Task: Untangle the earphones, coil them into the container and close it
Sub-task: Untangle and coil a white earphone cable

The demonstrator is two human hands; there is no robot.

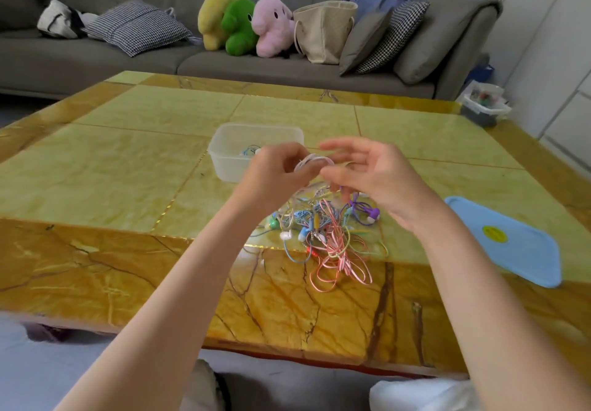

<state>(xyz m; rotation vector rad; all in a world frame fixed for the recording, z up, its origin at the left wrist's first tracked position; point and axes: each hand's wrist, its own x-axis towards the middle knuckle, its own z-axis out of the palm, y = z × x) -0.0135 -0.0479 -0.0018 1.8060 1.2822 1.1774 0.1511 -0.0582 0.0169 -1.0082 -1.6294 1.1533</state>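
Both hands raised over the table (121,154), working a pale coil of earphone cord above a tangle.

Sofa (96,58) behind with 3 plush toys (243,22). Blue lid (511,241) lies flat at right, long axis running toward the near-right edge. Clear container (230,151) sits open at centre, long axis left-right, a bit of cord inside. Tangle of earphones (323,234) sprawls near the front edge, pink loops trailing toward the viewer. Left hand (275,177): forearm angled up-right, fingers curled and pinching the small white coil (311,161). Right hand (377,177): palm facing left, fingers spread and loosely bent, tips just beside the coil; contact cannot be told through blur.
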